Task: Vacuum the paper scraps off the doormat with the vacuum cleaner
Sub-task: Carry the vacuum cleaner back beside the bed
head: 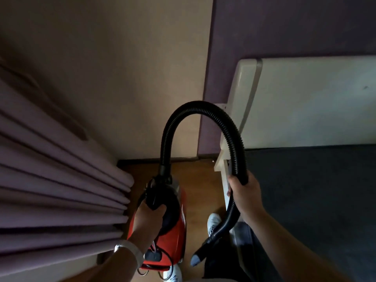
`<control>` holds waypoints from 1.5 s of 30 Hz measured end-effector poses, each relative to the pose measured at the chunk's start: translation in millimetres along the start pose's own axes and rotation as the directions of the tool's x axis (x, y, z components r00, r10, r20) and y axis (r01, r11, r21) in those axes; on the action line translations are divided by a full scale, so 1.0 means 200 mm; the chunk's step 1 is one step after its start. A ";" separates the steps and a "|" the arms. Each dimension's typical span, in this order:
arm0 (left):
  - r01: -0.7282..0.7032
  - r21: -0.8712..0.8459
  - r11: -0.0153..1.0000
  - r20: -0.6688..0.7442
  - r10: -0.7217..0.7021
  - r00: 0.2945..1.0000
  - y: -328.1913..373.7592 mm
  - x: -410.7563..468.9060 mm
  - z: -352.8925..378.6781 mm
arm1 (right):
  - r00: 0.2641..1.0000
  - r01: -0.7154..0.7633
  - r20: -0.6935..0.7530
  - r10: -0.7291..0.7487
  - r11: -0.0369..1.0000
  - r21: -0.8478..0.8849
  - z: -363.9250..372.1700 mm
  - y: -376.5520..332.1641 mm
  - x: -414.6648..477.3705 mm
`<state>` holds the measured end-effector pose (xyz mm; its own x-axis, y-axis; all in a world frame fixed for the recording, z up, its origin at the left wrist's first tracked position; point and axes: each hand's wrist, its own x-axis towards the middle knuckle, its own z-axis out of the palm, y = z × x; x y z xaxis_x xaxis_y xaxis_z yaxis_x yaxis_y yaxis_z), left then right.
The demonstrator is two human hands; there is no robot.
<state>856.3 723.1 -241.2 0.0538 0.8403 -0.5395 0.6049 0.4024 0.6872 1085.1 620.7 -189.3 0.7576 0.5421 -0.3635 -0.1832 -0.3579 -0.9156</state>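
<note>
- Wooden floor (201, 180) runs in a narrow strip between a pleated curtain (61, 190) on your left and a white bed frame (305, 102) on your right; a beige wall (122, 68) meets a purple wall (284, 27) at the far end.
- Your vacuum (175, 237), red with a black top, sits over that strip, just beside the curtain's hem.
- Your left hand (149, 217) is clamped on the black handle (154, 200) at the vacuum's top, fingers curled round it; a pale wristband (130, 250) is on that wrist.
- Your right hand (247, 195) is wrapped round the black hose (200, 106), which arches up from the vacuum's front and comes down beside the bed frame.
- Below your right hand the hose curves down to a nozzle (196, 259) with a grey tip, near your white shoe (213, 221).
- Dark bedding (315, 190) covers the bed to the right.
- Whether the vacuum touches the floor, you cannot tell from this view.
</note>
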 end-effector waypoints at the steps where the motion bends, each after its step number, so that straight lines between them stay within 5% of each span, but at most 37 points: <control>1: 0.021 -0.003 1.000 -0.014 -0.021 1.000 0.03 0.04 0.04 | 1.000 -0.006 0.025 0.006 1.000 -0.013 0.01 0.01 0.08; 10: 0.084 -0.056 0.995 -0.032 -0.086 0.996 0.23 0.44 0.34 | 0.982 -0.091 0.162 0.097 0.995 -0.045 0.13 0.09 0.66; 17: 0.086 -0.067 0.994 0.045 -0.083 0.996 0.26 0.78 0.47 | 0.989 -0.128 0.069 0.130 0.991 -0.031 0.27 0.23 0.84; 27: 0.110 -0.062 0.992 0.126 -0.101 0.987 -0.04 1.21 0.80 | 0.973 -0.202 -0.111 0.202 0.979 0.012 0.54 0.73 1.06; 45: 0.196 0.013 0.981 0.127 -0.196 0.972 -0.82 1.98 1.38 | 0.991 -0.128 -0.057 0.118 0.959 -0.254 0.68 1.59 1.69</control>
<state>996.8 890.2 -701.9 0.0346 0.6923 -0.7208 0.6141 0.5543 0.5618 1198.1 792.8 -625.9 0.7651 0.4521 -0.4585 -0.1136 -0.6061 -0.7873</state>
